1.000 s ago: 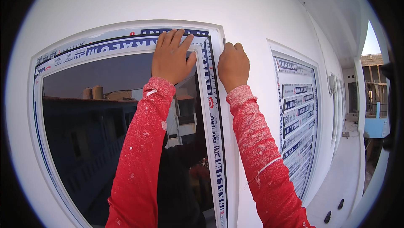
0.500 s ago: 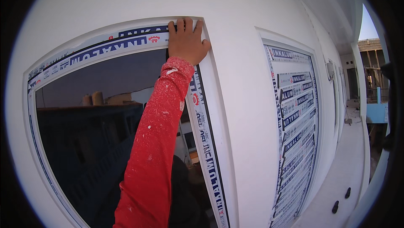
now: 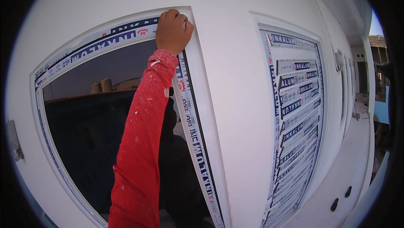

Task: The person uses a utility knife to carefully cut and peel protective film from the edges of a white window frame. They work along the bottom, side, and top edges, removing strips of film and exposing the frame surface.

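My left hand [image 3: 173, 32] is raised to the upper right corner of a window, its back toward me. Its fingers are curled in with the thumb close by; what they hold, if anything, is hidden apart from a small pale bit near the thumb. The hand rests at the window frame [image 3: 196, 137], which is covered in white protective film with blue and red print. Inside the frame is dark, reflective glass [image 3: 84, 144]. My red sleeve [image 3: 139, 131], speckled with white dust, crosses in front of the glass. My right hand is out of view.
White wall [image 3: 223, 101] surrounds the window. To the right, a tall louvred panel [image 3: 294, 135] carries the same film. A pair of dark sandals [image 3: 334, 205] lies on the pale walkway [image 3: 332, 173]. A grey fitting [image 3: 14, 140] sticks out at the far left.
My left hand's fingers, stretched along the frame's top before, are now curled in at the corner. The view has shifted so the window sits slightly further left and higher.
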The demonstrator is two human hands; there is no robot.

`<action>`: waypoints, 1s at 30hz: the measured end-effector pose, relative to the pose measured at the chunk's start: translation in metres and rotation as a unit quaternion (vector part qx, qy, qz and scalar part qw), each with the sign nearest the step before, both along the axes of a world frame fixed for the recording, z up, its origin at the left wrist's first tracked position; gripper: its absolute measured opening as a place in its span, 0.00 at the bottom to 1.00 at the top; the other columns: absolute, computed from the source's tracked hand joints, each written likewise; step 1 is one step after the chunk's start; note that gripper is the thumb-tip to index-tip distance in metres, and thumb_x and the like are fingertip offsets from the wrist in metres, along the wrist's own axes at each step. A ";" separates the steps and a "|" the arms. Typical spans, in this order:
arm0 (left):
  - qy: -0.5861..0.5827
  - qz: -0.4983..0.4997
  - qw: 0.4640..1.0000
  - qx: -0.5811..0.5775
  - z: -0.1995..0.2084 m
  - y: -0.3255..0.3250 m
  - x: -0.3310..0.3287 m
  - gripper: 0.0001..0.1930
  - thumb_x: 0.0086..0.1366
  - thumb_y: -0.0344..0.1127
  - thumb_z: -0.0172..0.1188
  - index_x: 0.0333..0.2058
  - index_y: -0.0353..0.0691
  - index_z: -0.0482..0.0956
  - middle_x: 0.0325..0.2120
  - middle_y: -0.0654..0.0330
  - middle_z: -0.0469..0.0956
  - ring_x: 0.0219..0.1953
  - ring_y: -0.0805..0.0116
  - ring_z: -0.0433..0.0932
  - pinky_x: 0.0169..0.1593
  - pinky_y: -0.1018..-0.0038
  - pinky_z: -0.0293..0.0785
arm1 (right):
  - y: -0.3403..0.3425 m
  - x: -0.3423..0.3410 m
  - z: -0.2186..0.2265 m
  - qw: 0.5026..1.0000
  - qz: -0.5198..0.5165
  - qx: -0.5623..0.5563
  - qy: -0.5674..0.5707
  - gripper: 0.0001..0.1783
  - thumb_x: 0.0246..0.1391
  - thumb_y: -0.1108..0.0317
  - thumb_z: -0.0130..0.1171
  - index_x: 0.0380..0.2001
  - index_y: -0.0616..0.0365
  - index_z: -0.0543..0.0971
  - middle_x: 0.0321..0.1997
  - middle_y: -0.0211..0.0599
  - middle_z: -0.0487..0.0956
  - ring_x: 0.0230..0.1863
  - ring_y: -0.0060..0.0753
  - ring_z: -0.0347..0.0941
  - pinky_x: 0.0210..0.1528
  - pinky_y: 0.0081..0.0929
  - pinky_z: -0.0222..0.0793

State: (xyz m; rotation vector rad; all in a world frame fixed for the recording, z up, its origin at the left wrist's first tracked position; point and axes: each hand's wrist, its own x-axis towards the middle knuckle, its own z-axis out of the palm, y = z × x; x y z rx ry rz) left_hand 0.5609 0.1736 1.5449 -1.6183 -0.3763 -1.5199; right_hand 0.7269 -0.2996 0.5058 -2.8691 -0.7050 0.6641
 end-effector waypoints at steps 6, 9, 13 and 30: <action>-0.058 0.143 0.981 0.114 0.001 -0.006 0.007 0.23 0.63 0.41 0.56 0.55 0.40 0.82 0.54 0.52 0.75 0.60 0.53 0.69 0.65 0.59 0.67 | 0.049 0.054 -0.045 0.996 -0.012 0.084 0.022 0.38 0.70 0.38 0.32 0.43 0.57 0.85 0.52 0.50 0.83 0.54 0.56 0.78 0.59 0.50 0.72; -0.029 0.118 0.989 0.083 0.000 -0.006 0.002 0.24 0.63 0.42 0.55 0.55 0.39 0.81 0.55 0.52 0.74 0.61 0.53 0.69 0.66 0.59 0.66 | 0.039 0.044 -0.036 0.998 0.017 0.028 0.053 0.38 0.70 0.38 0.32 0.44 0.57 0.86 0.53 0.51 0.83 0.56 0.56 0.78 0.60 0.49 0.71; 0.021 0.002 1.000 -0.020 0.005 -0.002 -0.006 0.24 0.63 0.44 0.55 0.55 0.39 0.82 0.56 0.53 0.74 0.63 0.52 0.66 0.68 0.57 0.62 | 0.027 0.033 0.003 0.995 0.054 -0.013 0.082 0.39 0.69 0.37 0.32 0.45 0.56 0.86 0.53 0.51 0.83 0.57 0.56 0.77 0.62 0.49 0.70; 0.014 0.123 0.991 0.051 0.008 -0.004 -0.026 0.26 0.65 0.42 0.55 0.59 0.40 0.78 0.57 0.53 0.74 0.62 0.55 0.68 0.66 0.59 0.68 | 0.078 0.069 0.019 0.992 -0.018 0.067 0.102 0.42 0.64 0.31 0.36 0.48 0.54 0.86 0.55 0.51 0.82 0.61 0.55 0.75 0.66 0.45 0.67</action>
